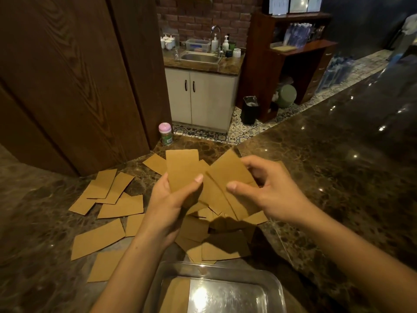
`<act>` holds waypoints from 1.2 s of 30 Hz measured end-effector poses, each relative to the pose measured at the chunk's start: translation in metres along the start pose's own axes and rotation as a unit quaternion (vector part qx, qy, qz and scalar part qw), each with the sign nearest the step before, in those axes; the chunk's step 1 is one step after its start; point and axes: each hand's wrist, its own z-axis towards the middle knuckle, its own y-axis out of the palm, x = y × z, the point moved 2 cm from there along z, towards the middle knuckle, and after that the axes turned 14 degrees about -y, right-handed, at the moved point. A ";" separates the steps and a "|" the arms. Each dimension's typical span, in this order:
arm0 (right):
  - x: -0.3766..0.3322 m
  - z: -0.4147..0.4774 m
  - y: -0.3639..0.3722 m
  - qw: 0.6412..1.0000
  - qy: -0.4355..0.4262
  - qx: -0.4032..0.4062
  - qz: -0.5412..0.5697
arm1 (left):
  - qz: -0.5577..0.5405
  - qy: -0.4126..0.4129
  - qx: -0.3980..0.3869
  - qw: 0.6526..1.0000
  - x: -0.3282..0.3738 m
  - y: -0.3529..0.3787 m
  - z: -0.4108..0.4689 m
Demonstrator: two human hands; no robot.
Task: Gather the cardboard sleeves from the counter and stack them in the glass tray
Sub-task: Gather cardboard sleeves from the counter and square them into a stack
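**Sleeves in both hands, tray waiting below**

Sleeves are up off the counter in both of your hands. Your left hand pinches one upright cardboard sleeve, thumb across its face and fingers behind it. Your right hand is closed on a tilted sleeve, thumb on the front, and a few more seem fanned beneath it; how many you hold there cannot be told. The two holds meet, edges overlapping, above the loose pile.

The step in hand looks like squaring these into one bundle. Slide the right-hand sleeves behind the left-hand one, let the long edges line up, then tap the short ends level before you let go with either thumb. Keep the pinch light, since flat card probably bends and slips sideways if squeezed at a corner.

The glass tray sits close to you, below your wrists, with one sleeve already lying flat at its left side. Lay the bundle onto that one, same orientation. Many scattered sleeves remain to the left, so the job is early.
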 end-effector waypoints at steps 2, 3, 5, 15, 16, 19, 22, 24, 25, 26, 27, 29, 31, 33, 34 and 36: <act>0.005 -0.007 0.007 0.992 0.032 0.088 0.085 | 0.016 0.021 0.018 0.999 -0.001 0.003 -0.002; 0.006 -0.011 0.012 0.985 0.048 0.117 0.119 | 0.031 0.033 0.030 0.999 -0.003 0.005 -0.003; 0.007 -0.016 0.021 0.975 0.074 0.138 0.159 | 0.052 0.052 0.053 0.996 -0.005 0.010 -0.004; 0.006 -0.016 0.037 0.956 0.099 0.167 0.222 | 0.083 0.048 0.010 0.995 -0.006 0.026 -0.003; 0.006 -0.015 0.039 0.951 0.099 0.182 0.231 | 0.062 0.026 0.000 0.998 -0.006 0.028 -0.004; 0.007 -0.012 0.036 0.935 0.099 0.222 0.257 | 0.057 0.028 -0.002 0.998 -0.005 0.029 -0.003; 0.005 -0.013 0.030 0.926 0.094 0.220 0.292 | 0.048 0.060 0.017 0.997 0.001 0.027 -0.004; 0.004 -0.014 0.026 0.921 0.087 0.220 0.308 | 0.019 0.034 0.033 0.999 0.003 0.025 -0.002; 0.003 -0.015 0.024 0.919 0.082 0.221 0.316 | -0.010 0.002 0.038 0.999 0.004 0.024 -0.001; 0.003 -0.015 0.023 0.917 0.079 0.221 0.324 | -0.052 -0.042 0.031 0.997 0.003 0.021 0.000; 0.002 -0.015 0.023 0.914 0.077 0.221 0.331 | -0.102 -0.084 0.000 0.991 0.003 0.020 -0.001; 0.000 -0.015 0.024 0.912 0.075 0.219 0.338 | -0.204 -0.141 -0.120 0.961 0.004 0.021 -0.003; -0.001 -0.016 0.026 0.914 0.078 0.217 0.333 | -0.244 -0.161 -0.212 0.933 0.002 0.021 -0.004; -0.004 -0.017 0.027 0.913 0.077 0.216 0.338 | -0.241 -0.163 -0.229 0.929 0.002 0.024 -0.005; -0.007 -0.018 0.027 0.910 0.075 0.216 0.346 | -0.231 -0.161 -0.219 0.934 0.004 0.027 -0.007; -0.013 -0.019 0.027 0.905 0.073 0.215 0.360 | -0.190 -0.135 -0.166 0.958 0.005 0.031 -0.009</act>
